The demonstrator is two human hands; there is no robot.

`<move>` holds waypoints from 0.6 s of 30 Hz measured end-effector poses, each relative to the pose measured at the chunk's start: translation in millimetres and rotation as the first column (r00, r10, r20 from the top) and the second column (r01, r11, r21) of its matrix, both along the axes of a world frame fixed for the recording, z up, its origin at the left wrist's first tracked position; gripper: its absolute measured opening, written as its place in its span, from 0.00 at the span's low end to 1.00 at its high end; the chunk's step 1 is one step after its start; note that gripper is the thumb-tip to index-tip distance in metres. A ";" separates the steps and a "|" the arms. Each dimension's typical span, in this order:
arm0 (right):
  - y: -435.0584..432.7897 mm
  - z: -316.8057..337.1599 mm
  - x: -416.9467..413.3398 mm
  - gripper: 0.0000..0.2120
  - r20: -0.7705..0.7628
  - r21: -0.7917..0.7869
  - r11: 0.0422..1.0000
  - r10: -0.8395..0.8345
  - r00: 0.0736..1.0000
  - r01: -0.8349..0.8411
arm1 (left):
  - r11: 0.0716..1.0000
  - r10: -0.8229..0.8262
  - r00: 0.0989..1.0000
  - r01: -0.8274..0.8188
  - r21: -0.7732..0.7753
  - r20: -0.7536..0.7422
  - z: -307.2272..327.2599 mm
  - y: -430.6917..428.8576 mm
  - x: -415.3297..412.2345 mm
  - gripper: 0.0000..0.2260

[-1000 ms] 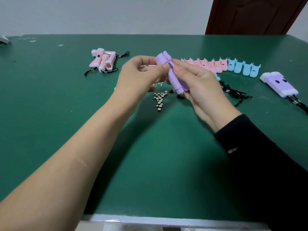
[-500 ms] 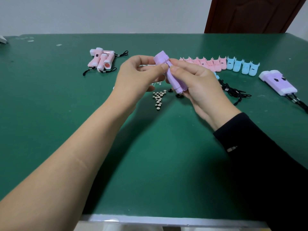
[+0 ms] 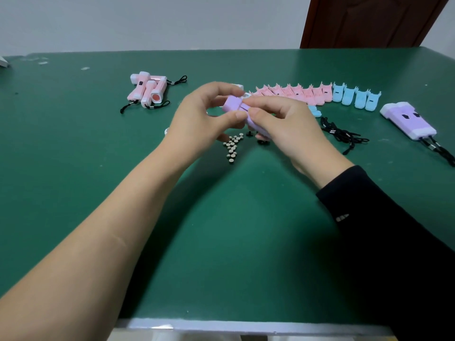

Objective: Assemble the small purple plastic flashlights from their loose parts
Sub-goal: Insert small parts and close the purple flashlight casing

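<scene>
Head view – your left hand and right hand both pinch the purple flashlight – next, I think, squeeze its halves together.

A plain assembly workroom: green worktable bearing rows of plastic shells, bare grey wall, brown door.

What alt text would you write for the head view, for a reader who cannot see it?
Over a green table, the left hand and right hand hold a purple flashlight between them. Beneath lie button cells; behind, a row of pink shells and blue shells, with pink flashlights far left and purple flashlights far right.
</scene>
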State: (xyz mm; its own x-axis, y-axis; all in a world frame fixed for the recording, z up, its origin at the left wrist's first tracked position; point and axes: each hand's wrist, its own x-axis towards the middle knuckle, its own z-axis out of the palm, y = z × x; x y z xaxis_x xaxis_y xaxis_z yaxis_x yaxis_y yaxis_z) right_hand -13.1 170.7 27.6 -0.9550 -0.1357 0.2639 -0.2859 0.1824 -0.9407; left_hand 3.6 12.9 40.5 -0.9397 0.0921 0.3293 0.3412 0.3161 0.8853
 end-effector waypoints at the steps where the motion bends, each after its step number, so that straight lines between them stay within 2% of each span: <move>1: 0.8 1.0 -0.3 0.09 -0.017 0.037 0.999 0.001 1.000 0.000 | 1.000 -0.004 1.000 0.004 -0.010 -0.005 -1.2 -0.4 -0.5 0.11; 3: 2.4 2.9 -1.0 0.08 -0.026 0.080 0.997 0.008 1.000 -0.006 | 1.000 -0.009 1.000 0.008 -0.018 -0.017 -3.5 -1.3 -1.3 0.10; 5: 5.4 3.7 -2.9 0.07 0.037 0.039 0.999 0.023 0.999 -0.024 | 1.000 -0.007 0.999 0.007 -0.011 -0.041 -4.7 -2.4 -2.8 0.09; 10: 16.2 9.7 -4.9 0.05 0.261 -0.282 0.958 0.124 0.957 -0.047 | 1.000 0.015 0.991 -0.013 0.019 -0.131 -4.5 -7.2 -6.0 0.09; 13: 18.8 10.7 -4.6 0.03 0.288 -0.382 0.921 0.203 0.936 -0.082 | 1.000 0.029 0.983 -0.029 0.003 -0.179 -5.0 -8.4 -6.9 0.09; 18: 18.5 8.3 -4.9 0.04 0.286 -0.417 0.908 0.178 0.942 -0.045 | 0.991 0.058 0.971 -0.084 -0.103 -0.232 -9.5 -8.2 -9.2 0.12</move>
State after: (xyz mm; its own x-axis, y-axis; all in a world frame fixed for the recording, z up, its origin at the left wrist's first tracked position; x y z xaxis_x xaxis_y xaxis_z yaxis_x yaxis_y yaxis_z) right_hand -18.0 189.1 36.0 -0.9811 -0.1931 0.0116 0.0363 -0.2426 -0.9695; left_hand -5.5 4.7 31.0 -0.8464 0.0763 0.5270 0.5031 0.4392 0.7443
